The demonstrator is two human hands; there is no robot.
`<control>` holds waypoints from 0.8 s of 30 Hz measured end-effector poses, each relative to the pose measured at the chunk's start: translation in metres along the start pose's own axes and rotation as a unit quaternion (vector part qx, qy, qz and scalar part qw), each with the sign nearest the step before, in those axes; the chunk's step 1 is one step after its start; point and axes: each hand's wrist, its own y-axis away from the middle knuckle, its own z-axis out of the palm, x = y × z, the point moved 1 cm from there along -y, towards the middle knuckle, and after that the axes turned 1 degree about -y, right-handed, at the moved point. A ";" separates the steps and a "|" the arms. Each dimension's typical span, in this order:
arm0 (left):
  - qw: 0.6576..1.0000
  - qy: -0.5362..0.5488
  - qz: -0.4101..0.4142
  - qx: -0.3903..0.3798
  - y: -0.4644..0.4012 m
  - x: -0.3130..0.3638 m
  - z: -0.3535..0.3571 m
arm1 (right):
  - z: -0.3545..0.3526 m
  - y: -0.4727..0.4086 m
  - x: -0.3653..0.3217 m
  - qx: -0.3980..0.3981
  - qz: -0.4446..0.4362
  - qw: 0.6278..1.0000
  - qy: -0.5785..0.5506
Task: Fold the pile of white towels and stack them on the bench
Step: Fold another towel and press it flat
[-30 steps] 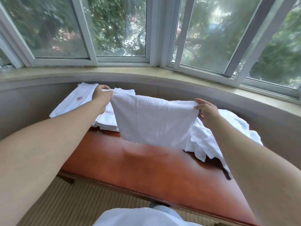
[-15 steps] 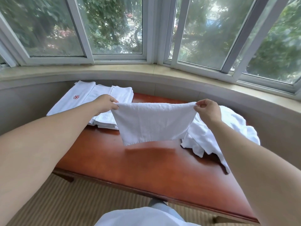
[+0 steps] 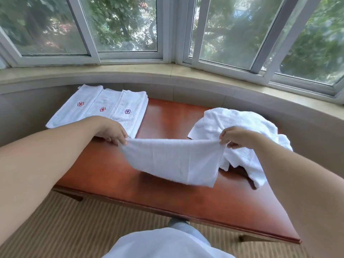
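**Entry: towel held taut over tabletop, mid-fold**

Item: white towel (image 3: 173,161), stretched crosswise between both hands; long axis runs left to right, parallel to the near edge of the tabletop (image 3: 167,198).
Left hand (image 3: 111,131): fingers pinch the upper left corner.
Right hand (image 3: 235,136): fingers pinch the upper right corner.
Position: top edge level with the hands, body hanging toward the person, lower edge at or just above the wood.
Neighbours: folded towels (image 3: 104,108) far left, nearer the left hand; unfolded pile (image 3: 240,123) right, just behind the right hand.
Judgement: laying down comes next.
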 end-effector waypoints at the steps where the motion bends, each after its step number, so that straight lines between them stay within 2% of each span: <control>1: 1.000 0.007 0.005 0.027 -0.001 0.004 -0.009 | -0.005 -0.004 -0.006 0.040 -0.008 0.999 -0.025; 4: 0.983 0.007 0.045 0.175 -0.015 0.020 -0.025 | -0.007 -0.020 -0.025 0.160 -0.039 0.981 -0.101; 6: 0.946 0.031 0.052 0.317 -0.033 0.028 -0.020 | 0.002 -0.032 -0.032 0.240 -0.064 0.964 -0.094; 8: 0.924 0.075 0.036 0.374 -0.053 0.030 0.002 | 0.023 -0.045 -0.028 0.252 -0.078 0.963 -0.057; 13: 0.961 0.081 0.000 0.264 -0.109 0.008 0.096 | 0.109 -0.079 0.030 0.108 -0.033 0.992 0.063; 17: 0.988 0.071 -0.053 0.130 -0.139 -0.016 0.173 | 0.167 -0.084 0.092 -0.005 0.039 0.997 0.067; 20: 0.987 0.117 -0.092 0.065 -0.155 -0.028 0.218 | 0.192 -0.087 0.129 -0.043 0.088 0.993 0.067; 24: 0.972 0.194 -0.116 0.063 -0.170 -0.028 0.253 | 0.210 -0.097 0.163 -0.027 0.156 0.987 0.031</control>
